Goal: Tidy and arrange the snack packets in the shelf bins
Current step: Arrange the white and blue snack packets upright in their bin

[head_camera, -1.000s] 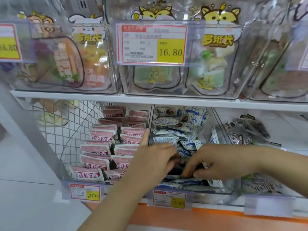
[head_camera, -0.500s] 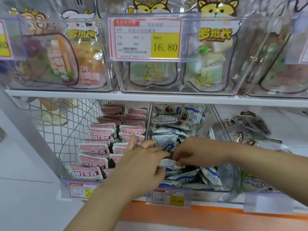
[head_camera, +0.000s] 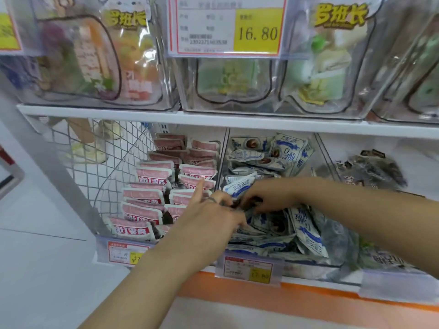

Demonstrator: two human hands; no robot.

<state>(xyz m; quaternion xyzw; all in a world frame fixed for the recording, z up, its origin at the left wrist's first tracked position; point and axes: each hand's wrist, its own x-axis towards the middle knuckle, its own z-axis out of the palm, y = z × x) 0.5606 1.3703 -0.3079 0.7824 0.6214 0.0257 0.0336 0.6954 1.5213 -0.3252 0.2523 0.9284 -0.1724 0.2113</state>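
Blue-white packets (head_camera: 306, 225), left hand (head_camera: 209, 224), right hand (head_camera: 269, 195) curled, apparently pinching them

The person's two forearms are bare from the wrists back to the lower and right edges of the view, with no cuff or sleeve edge in sight. The left hand (head_camera: 209, 217) wears a thin dark ring (head_camera: 212, 199) on one finger, too blurred to make out further. The right hand (head_camera: 268, 198) is bare.
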